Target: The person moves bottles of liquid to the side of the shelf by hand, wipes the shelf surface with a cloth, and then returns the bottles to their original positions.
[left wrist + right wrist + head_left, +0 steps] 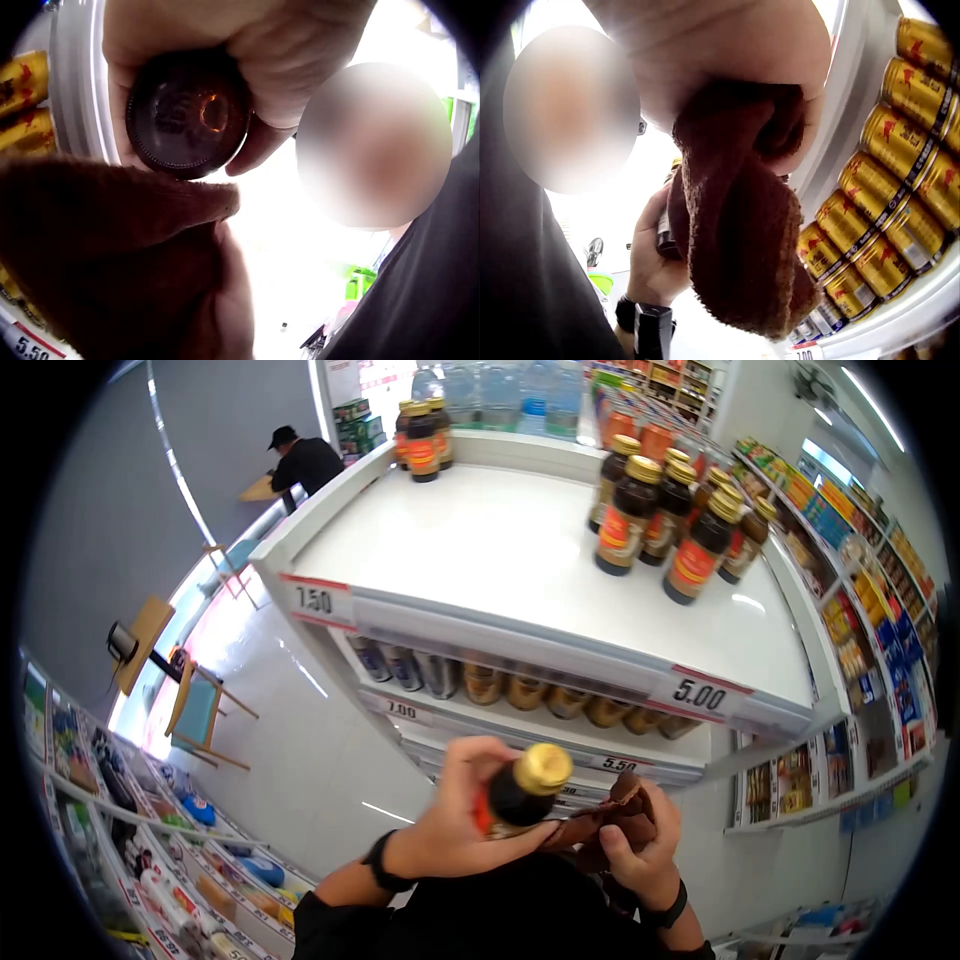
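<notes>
My left hand (450,815) grips a dark brown glass bottle (520,790) with a gold cap and a red label, tilted in front of my body. Its round base (180,120) faces the left wrist camera. In my right hand (648,852) is a bunched brown cloth (590,828), held close beside the bottle. The loose end of the cloth (742,240) hangs below the right hand in the right wrist view. There it covers part of the bottle (666,234).
On the white top shelf (450,530), similar bottles (625,520) stand in a group at right, and a few others (422,445) at far left. Gold cans (900,142) fill the shelf below. A person (310,468) sits at a wall table. Stocked shelves (170,840) flank the aisle.
</notes>
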{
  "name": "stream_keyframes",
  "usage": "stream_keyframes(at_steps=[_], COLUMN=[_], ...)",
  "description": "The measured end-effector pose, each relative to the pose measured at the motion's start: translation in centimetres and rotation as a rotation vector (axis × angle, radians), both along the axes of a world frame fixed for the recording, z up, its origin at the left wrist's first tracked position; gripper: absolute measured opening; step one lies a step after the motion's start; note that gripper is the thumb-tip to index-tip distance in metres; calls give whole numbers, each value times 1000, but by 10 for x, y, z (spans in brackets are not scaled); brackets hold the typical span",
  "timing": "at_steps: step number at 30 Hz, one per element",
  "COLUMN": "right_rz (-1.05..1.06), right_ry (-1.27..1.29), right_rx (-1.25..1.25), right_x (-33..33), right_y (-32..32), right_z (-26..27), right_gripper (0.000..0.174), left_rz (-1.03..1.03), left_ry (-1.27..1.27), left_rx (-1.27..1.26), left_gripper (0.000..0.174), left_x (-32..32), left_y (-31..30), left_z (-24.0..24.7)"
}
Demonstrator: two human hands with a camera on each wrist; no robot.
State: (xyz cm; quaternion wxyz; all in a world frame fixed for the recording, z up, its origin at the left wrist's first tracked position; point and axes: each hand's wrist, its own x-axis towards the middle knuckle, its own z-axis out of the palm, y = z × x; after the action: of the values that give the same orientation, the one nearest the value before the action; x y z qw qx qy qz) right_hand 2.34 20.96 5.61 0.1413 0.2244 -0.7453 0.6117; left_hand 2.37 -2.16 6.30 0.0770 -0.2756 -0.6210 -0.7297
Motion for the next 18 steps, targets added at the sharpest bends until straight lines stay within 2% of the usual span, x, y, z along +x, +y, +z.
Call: stream_keyframes(at_steps=[2, 4, 6, 7, 10, 11, 15, 16, 18], right_rz=[-9, -1, 34, 31, 94, 95, 122, 116, 109], right_ry=[120, 118, 201, 203, 258, 269, 266, 267, 339], right_rx=[-2, -42, -41, -46, -9, -6, -114, -120, -146], right_x=[-2, -2, -3, -4, -9, -10, -16, -19, -23], right_y=[15, 24, 35, 41, 61, 68, 94, 100, 115], right_z=[-1, -2, -5, -6, -9, -9, -18, -19, -19], right_gripper=[32, 32, 33, 33, 33, 32, 33, 33, 34], left_rz=[-74, -87, 100, 126, 234, 391, 276, 172, 41], left_ry=[132, 109, -52, -87, 116, 162, 101, 106, 301], left_rx=[-34, 141, 233, 233, -10, -179, -319, -374, -539], left_gripper=[70, 76, 85, 92, 90, 85, 84, 78, 71], left_x=[-4, -8, -10, -16, -41, -44, -69, -78, -103], left_y=[-13, -15, -6, -2, 6, 29, 76, 85, 107], left_z=[38, 63, 96, 107, 128, 141, 172, 178, 183])
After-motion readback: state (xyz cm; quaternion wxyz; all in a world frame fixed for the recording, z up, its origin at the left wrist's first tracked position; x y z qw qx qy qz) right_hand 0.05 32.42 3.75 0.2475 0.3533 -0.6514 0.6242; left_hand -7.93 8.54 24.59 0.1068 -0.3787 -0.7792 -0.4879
